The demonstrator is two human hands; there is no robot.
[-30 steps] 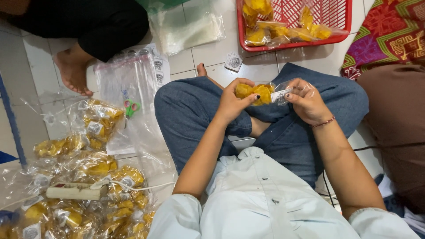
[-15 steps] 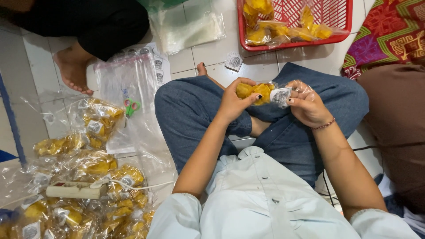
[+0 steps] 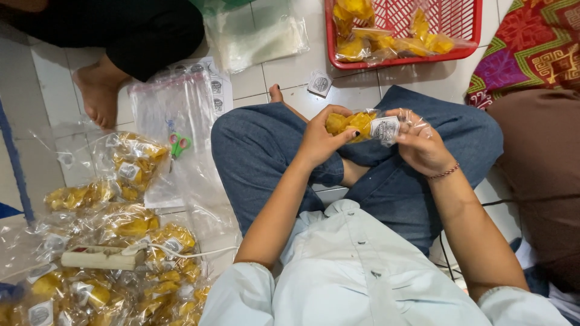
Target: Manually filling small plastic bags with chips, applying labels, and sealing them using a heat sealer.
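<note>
I sit cross-legged on a tiled floor in blue jeans. Both hands hold one small clear plastic bag of yellow chips (image 3: 356,124) above my lap. My left hand (image 3: 319,140) grips the filled end of the bag. My right hand (image 3: 421,145), with a thin bracelet on the wrist, pinches the open end, beside a small white label on the bag.
A red basket (image 3: 465,53) with more chip bags sits ahead. Several filled bags (image 3: 121,223) and a white power strip (image 3: 99,258) lie at the left, beside empty clear bags (image 3: 175,102) and green-handled scissors (image 3: 179,143). Another person's bare foot (image 3: 96,96) is at upper left. A patterned cloth (image 3: 531,42) lies at right.
The bag and both hands stay in nearly the same place above my lap; my right fingers have shifted slightly on the open end of the bag.
</note>
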